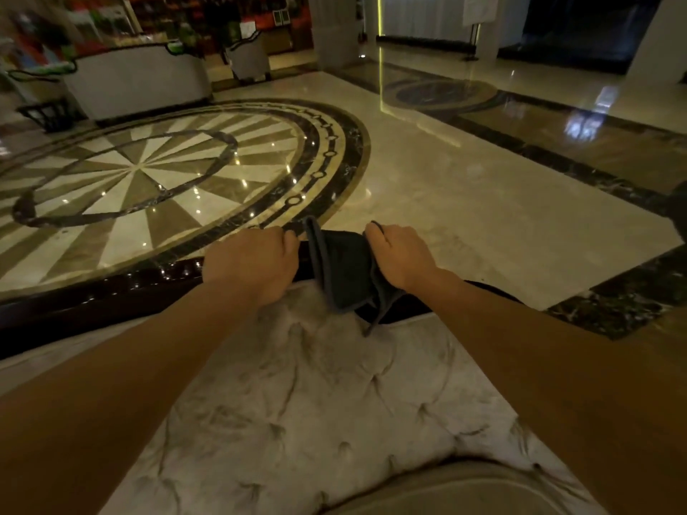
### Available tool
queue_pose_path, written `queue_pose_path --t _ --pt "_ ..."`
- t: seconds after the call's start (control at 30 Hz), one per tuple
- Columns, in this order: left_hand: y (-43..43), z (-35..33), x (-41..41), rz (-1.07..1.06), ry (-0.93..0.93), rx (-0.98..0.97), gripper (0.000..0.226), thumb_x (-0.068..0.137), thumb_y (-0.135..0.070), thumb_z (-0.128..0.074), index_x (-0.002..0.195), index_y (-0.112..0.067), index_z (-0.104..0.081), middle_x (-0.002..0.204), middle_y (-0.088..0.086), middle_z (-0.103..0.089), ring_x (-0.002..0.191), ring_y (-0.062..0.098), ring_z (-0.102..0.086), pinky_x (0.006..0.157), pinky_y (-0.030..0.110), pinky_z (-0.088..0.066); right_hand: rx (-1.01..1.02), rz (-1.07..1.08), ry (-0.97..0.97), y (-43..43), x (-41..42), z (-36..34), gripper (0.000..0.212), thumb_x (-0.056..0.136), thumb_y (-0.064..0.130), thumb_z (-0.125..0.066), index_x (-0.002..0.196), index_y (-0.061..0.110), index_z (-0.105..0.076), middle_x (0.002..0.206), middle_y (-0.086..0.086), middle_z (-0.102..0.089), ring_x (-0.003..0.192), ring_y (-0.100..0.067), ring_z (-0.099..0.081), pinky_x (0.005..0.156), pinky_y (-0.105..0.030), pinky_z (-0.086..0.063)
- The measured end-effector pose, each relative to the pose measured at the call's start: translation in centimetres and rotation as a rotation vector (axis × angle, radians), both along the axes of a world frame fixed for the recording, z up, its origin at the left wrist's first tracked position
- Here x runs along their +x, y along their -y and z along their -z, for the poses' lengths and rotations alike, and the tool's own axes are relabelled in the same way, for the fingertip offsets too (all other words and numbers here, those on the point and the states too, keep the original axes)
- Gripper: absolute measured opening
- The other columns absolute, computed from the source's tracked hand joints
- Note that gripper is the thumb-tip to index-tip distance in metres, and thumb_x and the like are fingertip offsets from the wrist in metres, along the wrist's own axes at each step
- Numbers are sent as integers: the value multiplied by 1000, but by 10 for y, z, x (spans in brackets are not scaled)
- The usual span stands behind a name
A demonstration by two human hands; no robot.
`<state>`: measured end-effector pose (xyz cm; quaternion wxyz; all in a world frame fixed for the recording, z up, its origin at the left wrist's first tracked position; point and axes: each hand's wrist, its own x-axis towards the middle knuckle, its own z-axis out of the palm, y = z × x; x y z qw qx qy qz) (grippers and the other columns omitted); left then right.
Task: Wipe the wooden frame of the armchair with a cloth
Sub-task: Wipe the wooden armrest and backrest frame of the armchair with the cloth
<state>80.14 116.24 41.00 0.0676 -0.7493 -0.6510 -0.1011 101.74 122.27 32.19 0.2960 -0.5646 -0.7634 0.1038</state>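
Observation:
A dark grey cloth (344, 271) hangs over the top rail of the armchair's dark glossy wooden frame (111, 291), which runs from the left edge toward the middle. My right hand (399, 254) grips the cloth's right side on the rail. My left hand (252, 262) is curled over the rail just left of the cloth, its fingertips at the cloth's edge. Whether the left hand pinches the cloth or only the wood is unclear. Below the rail lies the pale tufted backrest upholstery (308, 395).
Beyond the chair spreads a polished marble floor with a round inlaid medallion (148, 169). White sofas with dark trim (137, 83) stand at the far left, a pillar (334, 27) at the back, and a sign stand (477, 16) to the right.

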Motion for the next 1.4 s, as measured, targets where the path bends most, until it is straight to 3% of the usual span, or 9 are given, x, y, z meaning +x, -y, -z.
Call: queue_pose_path --t 0.1,0.23,0.33,0.47,0.67,0.9,1.07,1.2,1.4 --pt "-7 6 15 65 -24 27 40 99 -37 -27 89 -17 -59 80 7 -63 74 29 -61 72 50 -55 -255 151 -204 7 35 22 41 104 32 -29 70 15 -45 75 -12 -53 78 -35 -54 74 -45 -42" --pt "-18 18 53 127 -64 27 37 100 -32 -30 90 -14 -60 78 7 -59 76 32 -62 74 52 -55 -572 280 -788 10 32 49 42 99 44 -38 90 14 -67 101 -15 -67 99 -34 -61 90 -44 -46" --pt "-23 17 77 139 -5 7 40 100 -34 -29 90 -13 -61 78 4 -57 80 32 -62 78 51 -54 -658 157 -1201 13 -7 46 38 89 55 -52 93 26 -77 98 -1 -76 93 -20 -71 80 -33 -56" --pt "-35 27 93 109 4 38 44 99 -39 -27 95 -12 -62 85 7 -61 82 33 -61 75 44 -48 -180 118 -569 21 -39 73 30 105 22 -38 110 4 -62 103 -14 -63 89 -26 -58 80 -40 -42" --pt "-47 38 123 120 8 31 44 98 -41 -26 87 -13 -59 80 9 -60 73 29 -55 68 38 -42 58 153 120 25 35 106 34 102 37 -41 128 27 -61 136 -7 -60 123 -30 -54 107 -50 -33" --pt "-42 62 152 328 -274 119 32 97 -36 -35 76 -15 -46 74 4 -57 68 25 -52 67 36 -38 55 170 105 30 104 110 37 96 36 -36 115 27 -68 128 0 -64 116 -29 -56 100 -50 -42" --pt "-38 106 202 300 -163 -211 23 99 -32 -38 91 -13 -49 98 12 -60 86 27 -54 72 39 -44 173 339 63 59 174 136 32 98 29 -46 113 14 -70 117 -8 -70 105 -32 -63 92 -44 -50" --pt "-25 138 253 235 -123 -235 32 101 -33 -35 117 -10 -51 117 17 -52 108 35 -49 88 48 -47 -28 470 98 100 226 166 38 99 42 -40 118 18 -62 111 -4 -68 99 -26 -63 85 -39 -50" --pt "5 169 351 379 -114 -239 35 99 -32 -34 119 -10 -51 119 16 -52 107 36 -48 90 48 -47 -284 598 286 219 318 201 55 89 70 -28 109 27 -55 99 3 -63 83 -21 -62 58 -30 -36"
